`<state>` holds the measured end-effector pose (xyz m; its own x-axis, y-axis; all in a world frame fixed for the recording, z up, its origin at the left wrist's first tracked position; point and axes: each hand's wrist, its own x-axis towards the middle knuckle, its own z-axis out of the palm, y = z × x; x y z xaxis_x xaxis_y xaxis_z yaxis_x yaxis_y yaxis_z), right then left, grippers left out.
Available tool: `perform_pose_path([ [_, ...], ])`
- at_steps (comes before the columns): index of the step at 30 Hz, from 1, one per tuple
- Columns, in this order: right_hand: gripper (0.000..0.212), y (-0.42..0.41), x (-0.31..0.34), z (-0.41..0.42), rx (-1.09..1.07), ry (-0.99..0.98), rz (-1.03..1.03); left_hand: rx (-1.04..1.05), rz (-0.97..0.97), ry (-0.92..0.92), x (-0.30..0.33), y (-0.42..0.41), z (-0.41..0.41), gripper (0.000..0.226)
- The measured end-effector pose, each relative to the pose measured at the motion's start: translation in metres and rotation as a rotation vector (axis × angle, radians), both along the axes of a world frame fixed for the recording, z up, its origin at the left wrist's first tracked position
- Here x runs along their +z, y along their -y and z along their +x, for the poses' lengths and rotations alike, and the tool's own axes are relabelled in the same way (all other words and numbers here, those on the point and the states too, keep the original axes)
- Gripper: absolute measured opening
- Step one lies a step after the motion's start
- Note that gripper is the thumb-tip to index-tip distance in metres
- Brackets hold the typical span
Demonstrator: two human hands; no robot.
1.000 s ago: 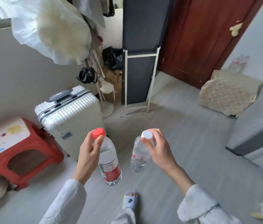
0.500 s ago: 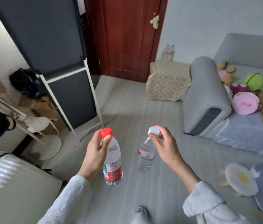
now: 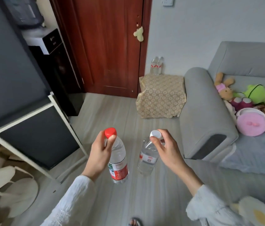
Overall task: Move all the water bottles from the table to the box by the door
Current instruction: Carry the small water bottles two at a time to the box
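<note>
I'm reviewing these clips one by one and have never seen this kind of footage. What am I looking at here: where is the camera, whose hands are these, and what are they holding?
There is no machine here. The single picture comes from a wide-angle camera worn on a person's head, looking forward and down, so the two arms in white sleeves are the wearer's own.

The left hand has its grip around the neck of a red-capped bottle with a red label. The right hand pinches a white-capped bottle by its top. Both bottles hang above the grey floor.

Ahead stands a red-brown door. To its right, against the wall, is a box covered in patterned gold paper, with two more bottles showing behind it. A grey sofa with soft toys fills the right side. No table is in view.
</note>
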<state>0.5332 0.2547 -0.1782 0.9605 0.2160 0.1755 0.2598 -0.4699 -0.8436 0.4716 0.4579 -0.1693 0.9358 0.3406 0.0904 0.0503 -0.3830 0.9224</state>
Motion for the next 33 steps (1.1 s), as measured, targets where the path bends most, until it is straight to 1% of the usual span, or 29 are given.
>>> perform_pose_path([
  [6,0.023,0.01,0.003,0.117,-0.016,0.012,-0.009,-0.002,-0.019,-0.012,0.001,0.003,0.119,0.011],
  [11,0.023,0.011,-0.008,0.217,-0.037,0.011,-0.038,-0.034,-0.057,-0.045,-0.01,0.001,0.226,0.017],
  [13,0.022,0.012,-0.013,0.262,-0.059,0.004,-0.047,-0.052,-0.045,-0.038,-0.016,0.0,0.277,0.016],
  [16,0.021,0.011,-0.017,0.334,-0.097,-0.017,-0.049,-0.107,-0.022,-0.016,-0.021,-0.002,0.358,0.01],
  [19,0.023,0.009,-0.016,0.397,-0.1,-0.035,-0.059,-0.162,-0.016,-0.018,-0.018,0.001,0.431,0.01],
  [24,0.025,0.014,-0.016,0.485,-0.171,-0.051,-0.05,-0.23,-0.024,-0.06,-0.014,0.005,0.531,0.011],
  [26,0.024,0.017,-0.019,0.517,-0.188,-0.058,-0.042,-0.253,-0.016,-0.082,-0.017,0.008,0.562,0.013],
  [29,0.024,0.024,-0.026,0.561,-0.187,-0.069,-0.06,-0.262,0.015,-0.117,-0.026,0.014,0.604,0.023],
  [33,0.027,0.037,-0.035,0.627,-0.189,-0.084,-0.129,-0.264,0.041,-0.156,-0.04,0.021,0.666,0.03],
])
